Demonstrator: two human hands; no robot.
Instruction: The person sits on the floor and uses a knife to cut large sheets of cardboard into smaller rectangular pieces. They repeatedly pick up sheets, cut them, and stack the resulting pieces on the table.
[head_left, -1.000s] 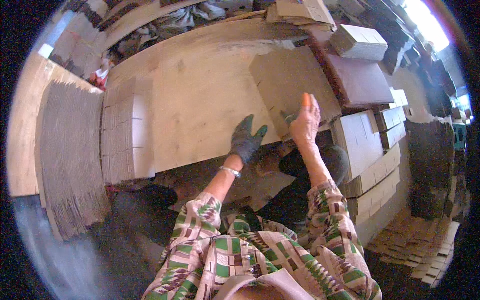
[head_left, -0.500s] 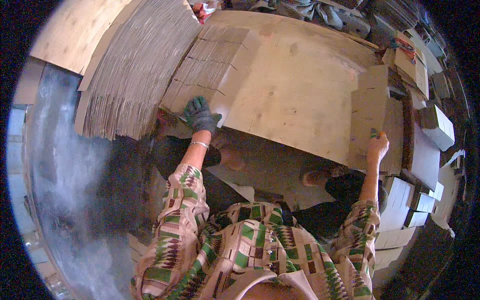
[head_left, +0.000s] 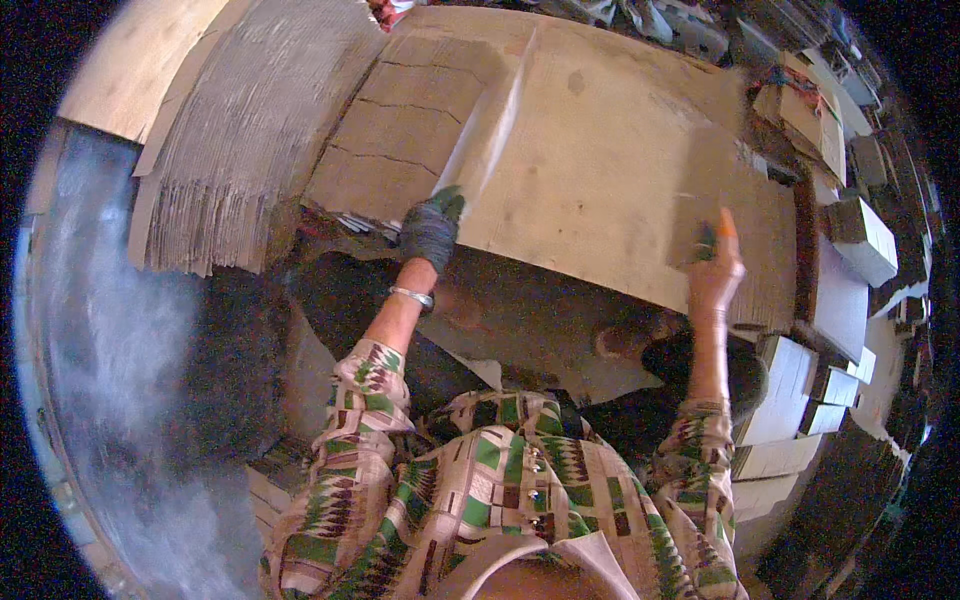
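Observation:
My left hand [head_left: 432, 228], in a dark grey-green glove, is closed at the near edge of a cardboard sheet on the slotted cardboard stack [head_left: 385, 135]. That sheet's pale edge [head_left: 490, 130] curves up along the stack's right side. My right hand [head_left: 717, 255], blurred by motion, is over the near part of the cardboard pile [head_left: 765, 240] on the right. Its index finger points forward with an orange tip, and dark green shows beside it near the thumb. The two look apart, with nothing visible between them.
A bare wooden board [head_left: 590, 150] spans between the stacks. At the left stands a tall pile of cardboard [head_left: 240, 150] on edge. Bundled white-faced boxes [head_left: 862, 240] and more stacks crowd the right. My legs are below the board's near edge.
My left hand has moved right from lying spread on the stack and now closes at its edge. The sheet there has lifted. My right hand has moved left and forward, its index finger stretched out.

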